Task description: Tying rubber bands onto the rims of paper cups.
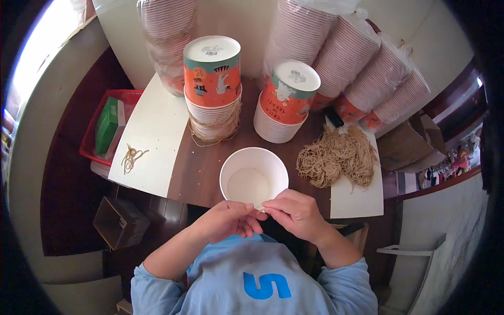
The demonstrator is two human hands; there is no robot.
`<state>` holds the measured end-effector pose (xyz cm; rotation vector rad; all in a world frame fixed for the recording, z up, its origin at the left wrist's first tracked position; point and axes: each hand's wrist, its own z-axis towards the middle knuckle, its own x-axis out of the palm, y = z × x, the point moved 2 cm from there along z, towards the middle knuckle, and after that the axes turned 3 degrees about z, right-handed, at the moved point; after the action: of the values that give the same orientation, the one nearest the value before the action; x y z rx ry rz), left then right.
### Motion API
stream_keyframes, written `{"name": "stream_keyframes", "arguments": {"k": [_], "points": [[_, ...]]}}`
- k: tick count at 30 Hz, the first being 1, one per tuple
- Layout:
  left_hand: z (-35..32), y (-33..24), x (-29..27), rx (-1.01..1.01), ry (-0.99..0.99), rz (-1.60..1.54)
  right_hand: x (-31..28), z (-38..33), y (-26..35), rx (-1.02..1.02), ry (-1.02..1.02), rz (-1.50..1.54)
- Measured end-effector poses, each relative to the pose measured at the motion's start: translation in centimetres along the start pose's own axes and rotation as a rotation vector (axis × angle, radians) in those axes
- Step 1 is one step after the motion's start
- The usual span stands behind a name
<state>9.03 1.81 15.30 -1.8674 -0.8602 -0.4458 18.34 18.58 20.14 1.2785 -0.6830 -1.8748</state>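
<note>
A white paper tub (254,160) with its mouth toward me is at the table's near edge. Both hands meet at its near rim. My right hand (295,212) is pinched at the rim, with a tiny pale bit at its fingertips, too small to name. My left hand (233,219) has its thumb along the rim and its forefinger by that same spot; its other fingers curl loosely below. What the left fingertips hold is hidden. Beyond the tub stand two stacks of upturned orange-and-green tubs, the left stack (212,73) wound with tan cord, the right stack (291,92) without.
A tangled heap of tan cord (336,157) lies on the right, a small cord bundle (132,157) on the left. Plastic-wrapped tub stacks (299,37) line the back. A red bin (86,149) with a green box (107,123), and an open carton (121,223), sit left.
</note>
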Motion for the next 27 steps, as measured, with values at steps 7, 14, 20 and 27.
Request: {"name": "stream_keyframes", "arguments": {"k": [7,14,20,27], "points": [[0.2,0.5,0.0,0.079,-0.030,0.043,0.6,0.1,-0.3,0.013,0.001,0.049],[0.1,0.7,0.2,0.169,-0.150,0.155,0.9,-0.2,-0.2,0.079,0.046,0.086],[-0.3,0.4,0.8,0.248,-0.189,0.326,0.9,-0.1,-0.5,0.023,0.091,0.085],[-0.6,0.3,0.8,0.260,-0.241,0.408,0.8,-0.2,-0.3,-0.037,0.085,-0.012]]}}
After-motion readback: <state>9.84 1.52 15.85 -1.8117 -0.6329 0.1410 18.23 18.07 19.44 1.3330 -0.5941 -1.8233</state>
